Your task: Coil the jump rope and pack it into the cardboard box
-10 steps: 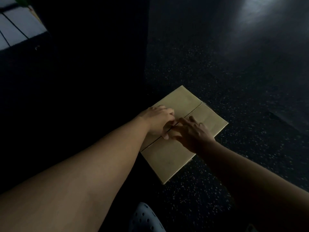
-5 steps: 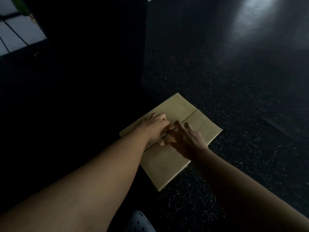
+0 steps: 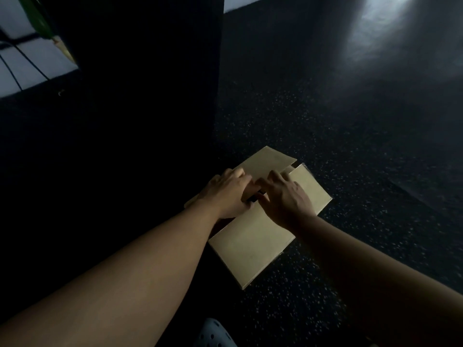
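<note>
Showing at the bottom edge, nearest of all: a pale perforated clog (image 3: 215, 334), toe only. Just beyond it, on the dark speckled floor (image 3: 325, 284): the cardboard box (image 3: 250, 249), lying flat and turned corner-on, top flaps folded over.

Resting on the near flap (image 3: 253, 244), spread loosely and reaching to the flap's inner edge at the middle seam: the right hand (image 3: 285, 196), fingers (image 3: 274, 177) fairly straight, not curled round anything, pressing down on the cardboard. Resting opposite it, on the far flap (image 3: 269, 160): the left hand (image 3: 229, 194), knuckles up, fingers bent down toward the seam, tips hidden; cannot tell whether gripping the flap's edge or only pressing on it. Touching or nearly touching at the seam: fingertips of both hands, with a small dark gap (image 3: 255, 197) just under them, between the two flaps. Lifted slightly at the far right end of the seam: corner of the far flap, standing proud of the near one and showing a sliver of inner flap below.

Not visible anywhere: the jump rope; cannot tell whether lying inside the box beneath the hands.

Farther back on the left: a tall black panel (image 3: 140, 71). Beyond that, upper left: pale tiles (image 3: 32, 61) with dark cables (image 3: 15, 78) across them. Far right: a patch of light (image 3: 370, 28) on the floor.
</note>
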{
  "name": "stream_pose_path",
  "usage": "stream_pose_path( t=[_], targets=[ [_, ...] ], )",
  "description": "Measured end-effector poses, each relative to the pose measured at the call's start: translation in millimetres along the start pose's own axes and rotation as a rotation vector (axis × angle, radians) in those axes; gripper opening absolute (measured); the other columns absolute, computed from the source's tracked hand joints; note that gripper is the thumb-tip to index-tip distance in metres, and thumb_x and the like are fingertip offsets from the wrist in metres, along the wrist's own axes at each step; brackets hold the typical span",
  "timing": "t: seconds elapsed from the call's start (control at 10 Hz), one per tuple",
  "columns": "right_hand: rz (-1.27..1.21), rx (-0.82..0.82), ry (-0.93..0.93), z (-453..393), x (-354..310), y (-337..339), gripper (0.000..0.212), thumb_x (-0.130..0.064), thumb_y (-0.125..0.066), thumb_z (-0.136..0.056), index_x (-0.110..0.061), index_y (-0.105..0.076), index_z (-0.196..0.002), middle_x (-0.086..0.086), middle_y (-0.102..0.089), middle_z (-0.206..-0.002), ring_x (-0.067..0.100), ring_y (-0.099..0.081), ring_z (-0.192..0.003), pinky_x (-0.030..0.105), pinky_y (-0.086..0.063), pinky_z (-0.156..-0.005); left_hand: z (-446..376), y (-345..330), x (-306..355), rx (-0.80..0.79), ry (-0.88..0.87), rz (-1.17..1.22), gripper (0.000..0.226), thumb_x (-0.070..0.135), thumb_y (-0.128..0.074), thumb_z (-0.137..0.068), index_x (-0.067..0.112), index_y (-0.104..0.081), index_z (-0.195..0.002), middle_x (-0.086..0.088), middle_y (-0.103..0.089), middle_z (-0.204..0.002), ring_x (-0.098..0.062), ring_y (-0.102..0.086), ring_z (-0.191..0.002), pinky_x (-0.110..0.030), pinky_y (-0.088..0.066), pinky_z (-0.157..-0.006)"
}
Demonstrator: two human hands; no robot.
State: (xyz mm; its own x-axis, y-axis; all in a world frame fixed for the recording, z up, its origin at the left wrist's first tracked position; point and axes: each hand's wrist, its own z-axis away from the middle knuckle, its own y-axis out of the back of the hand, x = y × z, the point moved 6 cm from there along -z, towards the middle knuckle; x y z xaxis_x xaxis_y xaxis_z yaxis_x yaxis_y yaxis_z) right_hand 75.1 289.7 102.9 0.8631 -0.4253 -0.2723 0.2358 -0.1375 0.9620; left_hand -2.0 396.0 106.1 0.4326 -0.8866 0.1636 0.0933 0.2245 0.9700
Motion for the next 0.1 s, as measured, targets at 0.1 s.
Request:
stream_pose_path(
  t=[0.1],
  targets=[
    [0.022,-0.008,-0.004,0.2,-1.1,2.7,0.039,-0.043,-0.051,-0.1,-0.031,-0.055,-0.136,0.005,-0.052,-0.131,0.021,-0.051,-0.111,0.035,-0.053,-0.084,2.2,2.4,-1.7,-0.018,0.02,0.007,0.049,0.051,-0.062,-0.089,0.026,-0.051,-0.129,-0.001,-0.044,-0.137,-0.023,-0.045,-0.126,-0.041,-0.04,-0.097]
  ],
)
